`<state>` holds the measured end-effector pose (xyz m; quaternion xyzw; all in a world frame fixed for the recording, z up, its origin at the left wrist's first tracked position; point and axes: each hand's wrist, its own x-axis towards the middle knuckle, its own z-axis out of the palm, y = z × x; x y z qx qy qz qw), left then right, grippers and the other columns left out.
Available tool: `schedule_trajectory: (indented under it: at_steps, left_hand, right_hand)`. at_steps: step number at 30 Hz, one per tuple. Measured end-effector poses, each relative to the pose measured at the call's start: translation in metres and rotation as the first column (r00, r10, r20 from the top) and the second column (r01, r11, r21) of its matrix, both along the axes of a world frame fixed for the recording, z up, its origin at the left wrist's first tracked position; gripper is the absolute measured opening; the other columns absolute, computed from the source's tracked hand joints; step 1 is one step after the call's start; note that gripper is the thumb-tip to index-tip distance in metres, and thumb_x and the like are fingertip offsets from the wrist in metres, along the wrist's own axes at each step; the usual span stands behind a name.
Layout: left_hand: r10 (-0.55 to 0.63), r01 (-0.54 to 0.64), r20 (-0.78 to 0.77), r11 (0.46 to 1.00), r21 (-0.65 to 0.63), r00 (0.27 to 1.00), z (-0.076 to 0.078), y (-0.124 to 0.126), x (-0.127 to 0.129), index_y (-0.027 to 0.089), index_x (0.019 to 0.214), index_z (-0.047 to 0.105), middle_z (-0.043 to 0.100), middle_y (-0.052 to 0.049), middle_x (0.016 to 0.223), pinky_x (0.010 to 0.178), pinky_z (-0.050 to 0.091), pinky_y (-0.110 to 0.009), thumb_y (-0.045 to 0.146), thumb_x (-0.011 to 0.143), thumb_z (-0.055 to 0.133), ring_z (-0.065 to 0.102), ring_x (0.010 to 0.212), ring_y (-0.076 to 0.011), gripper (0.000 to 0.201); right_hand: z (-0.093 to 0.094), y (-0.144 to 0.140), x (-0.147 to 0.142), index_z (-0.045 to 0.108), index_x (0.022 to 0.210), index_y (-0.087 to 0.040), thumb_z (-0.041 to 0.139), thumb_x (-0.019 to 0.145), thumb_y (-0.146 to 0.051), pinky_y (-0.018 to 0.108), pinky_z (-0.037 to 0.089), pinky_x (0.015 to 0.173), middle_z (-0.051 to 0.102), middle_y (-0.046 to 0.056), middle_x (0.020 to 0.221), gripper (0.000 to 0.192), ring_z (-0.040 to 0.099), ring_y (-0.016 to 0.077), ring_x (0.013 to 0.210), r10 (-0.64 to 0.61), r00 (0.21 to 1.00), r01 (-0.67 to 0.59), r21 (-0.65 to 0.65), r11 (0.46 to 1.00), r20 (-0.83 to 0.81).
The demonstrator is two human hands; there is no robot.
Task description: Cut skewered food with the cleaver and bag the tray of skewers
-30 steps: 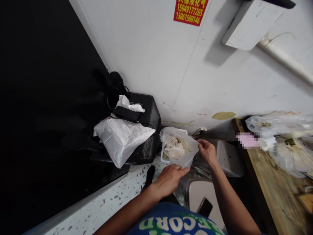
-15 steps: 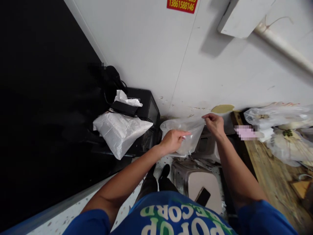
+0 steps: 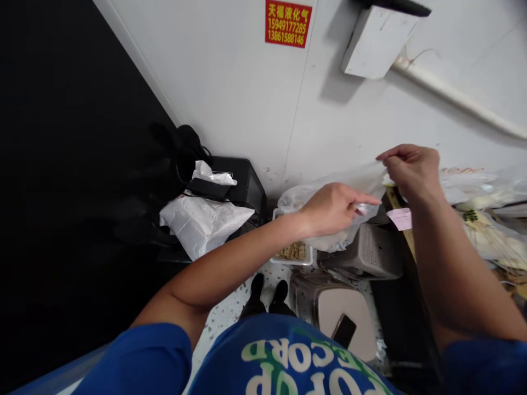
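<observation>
A clear plastic bag (image 3: 294,196) is stretched up and to the right between my hands. My right hand (image 3: 415,169) is closed, pinching the bag's upper edge between thumb and fingers. My left hand (image 3: 331,209) lies across the front of the bag, its index finger stretched out and the other fingers curled on the plastic. Beneath the bag stands a white tray (image 3: 308,259) of brownish food pieces (image 3: 291,252), partly covered by the bag and my left forearm. What the bag contains is hard to make out.
A phone (image 3: 344,331) lies on a beige stool (image 3: 354,307). Behind it is a grey perforated bin (image 3: 376,252). At right, a wooden table (image 3: 405,233) holds bagged skewers (image 3: 486,236) and a pink slip (image 3: 399,218). A silver-white bag (image 3: 203,225) rests by a black box (image 3: 247,178) at left.
Both hands have moved right, and the right one has risen, pulling the plastic bag along. The white tray with food now shows below it.
</observation>
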<state>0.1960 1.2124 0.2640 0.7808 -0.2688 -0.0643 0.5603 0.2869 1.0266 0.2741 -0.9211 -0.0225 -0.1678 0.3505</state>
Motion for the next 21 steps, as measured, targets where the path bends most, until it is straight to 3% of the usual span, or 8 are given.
schedule_trajectory:
  at_steps: [5,10,16,21]
  left_hand:
    - [-0.078,0.082,0.065,0.995,-0.051,0.995,0.04,-0.016,0.002,0.017,0.101,0.067,0.069,0.001,0.096,0.08,0.05,-0.021,-0.004,0.075,0.036,0.063,0.074,-0.0066,0.045]
    - [-0.149,0.159,0.108,0.983,-0.09,0.983,0.061,-0.03,0.003,0.018,0.102,0.066,0.066,0.001,0.107,0.079,0.051,-0.02,-0.002,0.077,0.034,0.063,0.077,-0.0057,0.044]
    - [-0.212,0.222,0.126,0.972,-0.078,0.969,0.073,-0.043,0.003,0.019,0.102,0.065,0.065,0.003,0.107,0.08,0.05,-0.019,0.0,0.081,0.031,0.063,0.078,-0.0048,0.045]
    - [-0.247,0.257,0.093,0.961,-0.106,0.964,0.075,-0.052,0.002,0.015,0.102,0.065,0.067,-0.001,0.102,0.079,0.051,-0.019,-0.002,0.078,0.035,0.063,0.076,-0.0052,0.043]
  right_hand:
    - [0.052,-0.013,-0.012,0.072,0.083,-0.006,0.052,0.068,-0.014,0.025,0.017,0.043,0.042,-0.003,0.043,0.026,0.027,0.0022,0.039,-0.098,0.989,0.101,-0.019,0.995,0.111]
    - [0.087,-0.019,-0.028,0.071,0.087,-0.007,0.052,0.071,-0.012,0.023,0.015,0.042,0.039,-0.005,0.041,0.025,0.026,-0.0003,0.037,-0.177,0.974,0.184,-0.035,0.982,0.138]
    - [0.104,-0.037,-0.041,0.069,0.093,-0.008,0.049,0.076,-0.014,0.024,0.017,0.044,0.058,0.007,0.061,0.027,0.029,-0.0015,0.042,-0.276,0.952,0.287,-0.081,0.954,0.131]
    - [0.102,-0.058,-0.046,0.071,0.088,-0.01,0.052,0.072,-0.01,0.024,0.018,0.043,0.04,-0.003,0.042,0.025,0.033,0.0026,0.038,-0.295,0.943,0.306,-0.054,0.95,0.151]
